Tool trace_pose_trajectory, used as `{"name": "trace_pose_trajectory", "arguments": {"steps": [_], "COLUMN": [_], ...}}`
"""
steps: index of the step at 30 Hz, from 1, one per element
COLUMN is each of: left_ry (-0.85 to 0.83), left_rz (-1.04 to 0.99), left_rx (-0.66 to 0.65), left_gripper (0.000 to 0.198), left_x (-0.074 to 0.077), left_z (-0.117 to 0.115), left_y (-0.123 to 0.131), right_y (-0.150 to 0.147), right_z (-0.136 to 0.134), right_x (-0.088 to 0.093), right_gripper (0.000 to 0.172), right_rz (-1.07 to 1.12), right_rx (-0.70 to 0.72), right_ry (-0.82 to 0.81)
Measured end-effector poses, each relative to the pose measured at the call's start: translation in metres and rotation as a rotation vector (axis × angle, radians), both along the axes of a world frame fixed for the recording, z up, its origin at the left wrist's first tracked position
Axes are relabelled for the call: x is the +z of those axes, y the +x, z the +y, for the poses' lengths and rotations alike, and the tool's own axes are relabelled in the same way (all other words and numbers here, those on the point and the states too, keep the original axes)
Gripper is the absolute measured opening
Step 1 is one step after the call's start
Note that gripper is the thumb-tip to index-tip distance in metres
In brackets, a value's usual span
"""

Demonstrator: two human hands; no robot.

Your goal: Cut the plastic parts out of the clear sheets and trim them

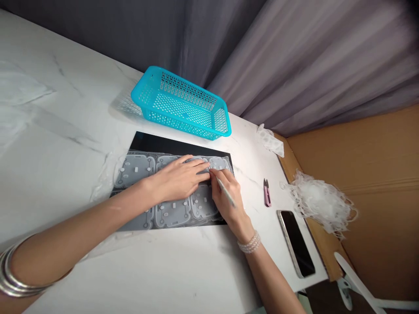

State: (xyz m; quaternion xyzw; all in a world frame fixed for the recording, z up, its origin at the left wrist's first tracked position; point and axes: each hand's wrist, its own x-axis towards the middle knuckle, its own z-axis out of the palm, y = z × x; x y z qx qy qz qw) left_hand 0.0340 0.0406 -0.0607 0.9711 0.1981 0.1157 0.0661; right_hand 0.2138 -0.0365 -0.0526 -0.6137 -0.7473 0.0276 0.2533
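A translucent sheet (172,212) moulded with several rounded grey panels lies flat on a black board (153,141). My left hand (183,178) rests palm down over the middle of the sheet, fingers stretched out and pressing on it. Just to its right, my right hand (229,196) pinches a slim white pen-shaped tool (225,190) the way one holds a pencil. The tool slants, with its lower end by my left fingertips at the sheet's right part. Its tip is too small to make out.
A turquoise plastic basket (186,126) stands behind the board. At right lie pink thread snips (267,193), a phone (296,244) and crumpled clear film (271,140). A pile of clear plastic scraps (322,203) sits at the table's right edge beside cardboard (376,174). Grey curtains (294,56) hang behind.
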Motion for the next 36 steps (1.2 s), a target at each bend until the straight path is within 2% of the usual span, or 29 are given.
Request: {"name": "trace_pose_trajectory", "arguments": {"steps": [3,8,11,18,21,26,28,31,36], "left_ry": [-0.008,-0.017,-0.007,0.009,-0.001,0.015,0.029,0.049,0.050], "left_rz": [-0.012,-0.031,-0.039,-0.011,-0.023,-0.034,-0.023,-0.015,-0.015], "left_rx": [-0.003,-0.020,-0.025,-0.033,-0.025,-0.016,-0.014,-0.015,-0.001], "left_gripper": [0.041,0.036,0.039,0.041,0.044,0.050,0.050,0.050,0.047], "left_x": [-0.002,-0.002,-0.003,-0.009,-0.011,-0.008,-0.005,-0.003,-0.004], "left_z": [0.002,0.003,0.004,0.009,0.009,0.007,0.005,0.004,0.003], "left_y": [0.000,-0.001,-0.002,-0.004,-0.005,-0.006,-0.006,-0.005,-0.005], "right_y": [0.002,0.000,-0.003,-0.014,-0.011,0.004,0.008,0.008,-0.006], "right_z": [0.002,0.009,0.009,0.011,0.013,0.018,0.020,0.020,0.012], "right_x": [-0.004,0.001,0.005,0.013,0.012,0.004,0.003,0.004,0.002], "right_gripper": [0.037,0.039,0.040,0.039,0.039,0.032,0.029,0.028,0.030], "right_rz": [-0.115,-0.211,-0.235,-0.439,-0.326,0.327,0.489,0.482,0.230], "right_rx": [0.025,-0.002,-0.016,-0.043,-0.037,-0.055,-0.078,-0.076,-0.053], "right_ry": [0.020,0.025,-0.020,-0.127,-0.134,-0.044,-0.043,-0.036,0.041]}}
